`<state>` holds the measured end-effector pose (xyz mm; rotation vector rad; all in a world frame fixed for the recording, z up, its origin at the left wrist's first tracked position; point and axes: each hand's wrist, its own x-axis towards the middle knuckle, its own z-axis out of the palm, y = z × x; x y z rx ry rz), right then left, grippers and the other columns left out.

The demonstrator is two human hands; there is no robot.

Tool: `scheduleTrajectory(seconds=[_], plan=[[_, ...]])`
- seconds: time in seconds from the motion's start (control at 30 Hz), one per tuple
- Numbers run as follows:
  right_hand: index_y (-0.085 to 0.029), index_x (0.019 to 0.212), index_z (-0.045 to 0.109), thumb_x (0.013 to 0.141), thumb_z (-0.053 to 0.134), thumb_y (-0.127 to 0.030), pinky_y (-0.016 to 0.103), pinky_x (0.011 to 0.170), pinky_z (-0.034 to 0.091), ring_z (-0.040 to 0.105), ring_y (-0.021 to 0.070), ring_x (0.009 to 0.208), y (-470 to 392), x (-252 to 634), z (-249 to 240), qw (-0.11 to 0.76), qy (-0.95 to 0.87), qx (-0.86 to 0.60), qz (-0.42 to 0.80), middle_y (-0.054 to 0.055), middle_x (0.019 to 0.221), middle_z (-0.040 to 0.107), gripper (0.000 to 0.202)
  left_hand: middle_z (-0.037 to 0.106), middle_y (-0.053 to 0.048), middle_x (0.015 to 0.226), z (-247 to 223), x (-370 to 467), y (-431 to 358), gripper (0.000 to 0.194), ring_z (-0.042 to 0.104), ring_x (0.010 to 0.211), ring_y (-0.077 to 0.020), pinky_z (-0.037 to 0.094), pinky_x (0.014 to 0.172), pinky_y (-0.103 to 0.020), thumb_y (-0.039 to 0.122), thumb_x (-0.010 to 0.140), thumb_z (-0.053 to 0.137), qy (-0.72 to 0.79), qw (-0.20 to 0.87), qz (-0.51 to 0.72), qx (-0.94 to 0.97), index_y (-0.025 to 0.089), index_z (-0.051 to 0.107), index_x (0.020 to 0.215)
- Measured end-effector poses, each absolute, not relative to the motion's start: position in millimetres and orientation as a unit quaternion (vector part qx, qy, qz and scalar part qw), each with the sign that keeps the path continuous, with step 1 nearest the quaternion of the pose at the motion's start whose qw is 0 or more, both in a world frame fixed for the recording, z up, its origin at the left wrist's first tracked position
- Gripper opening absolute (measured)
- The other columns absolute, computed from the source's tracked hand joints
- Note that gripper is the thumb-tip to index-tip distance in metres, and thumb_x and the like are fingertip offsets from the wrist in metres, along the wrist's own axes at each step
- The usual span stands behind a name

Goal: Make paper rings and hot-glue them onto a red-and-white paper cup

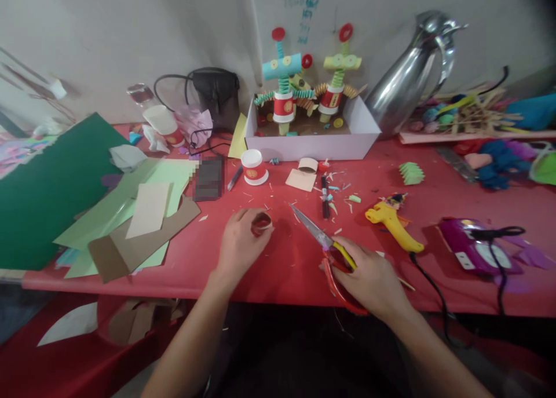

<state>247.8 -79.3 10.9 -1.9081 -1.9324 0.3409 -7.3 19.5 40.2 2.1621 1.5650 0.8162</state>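
Fingers of my left hand are wrapped round a small ring, brownish-red inside with a pale rim, just over the red table. To its right, my right hand grips scissors with yellow and red handles. The scissors' blades look nearly closed and point up and left, apart from the ring. Beyond my left hand stands a red and white paper cup, upside down. A beige paper piece with a curled strip and a black marker lie past the scissors' tip, among paper scraps.
A yellow glue gun and a purple power box with black cords lie at right. Paper-cup figures stand in a white box at the back, beside a steel jug. Paper sheets cover the left side.
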Motion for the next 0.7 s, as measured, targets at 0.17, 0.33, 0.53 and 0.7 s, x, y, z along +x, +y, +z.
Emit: scheduleTrajectory(seconds=[0.17,0.33,0.53,0.7], plan=[[-0.02,0.126,0.06,0.09,0.059,-0.045,0.044,0.074,0.058,0.075,0.0338,0.093,-80.0,248.0,8.9,0.195,-0.693,-0.685,0.114,0.01,0.109,0.077,0.044,0.067,-0.007,0.129,47.7,-49.7,30.6,0.06,0.062,0.115,-0.0263,0.046,0.101,-0.042,0.029,0.081,0.068,0.525,0.256,0.232,0.778,0.028,0.053,0.139],[-0.02,0.126,0.061,0.09,0.058,-0.047,0.043,0.074,0.057,0.075,0.0331,0.093,-80.9,248.4,6.8,0.197,-0.695,-0.684,0.1,0.01,0.11,0.077,0.044,0.047,-0.013,0.152,33.9,-69.4,17.6,0.083,0.048,0.134,-0.0326,0.041,0.108,-0.05,0.037,0.076,0.076,0.584,0.238,0.254,0.734,0.029,0.039,0.15],[-0.02,0.124,0.061,0.09,0.058,-0.05,0.041,0.074,0.058,0.075,0.031,0.089,-82.0,249.7,4.5,0.207,-0.702,-0.677,0.077,0.011,0.104,0.078,0.046,0.059,-0.017,0.137,20.6,-72.1,-4.8,0.072,0.045,0.134,-0.0378,0.035,0.111,-0.056,0.042,0.073,0.08,0.668,0.137,0.249,0.687,0.019,0.055,0.136],[-0.02,0.125,0.062,0.09,0.057,-0.053,0.039,0.07,0.057,0.075,0.0279,0.079,-82.4,251.0,1.1,0.209,-0.698,-0.68,0.085,0.01,0.1,0.078,0.048,0.063,-0.016,0.129,22.2,-63.7,-7.2,0.068,0.051,0.125,-0.0384,0.038,0.107,-0.056,0.048,0.071,0.081,0.665,0.132,0.253,0.69,0.019,0.061,0.129]])
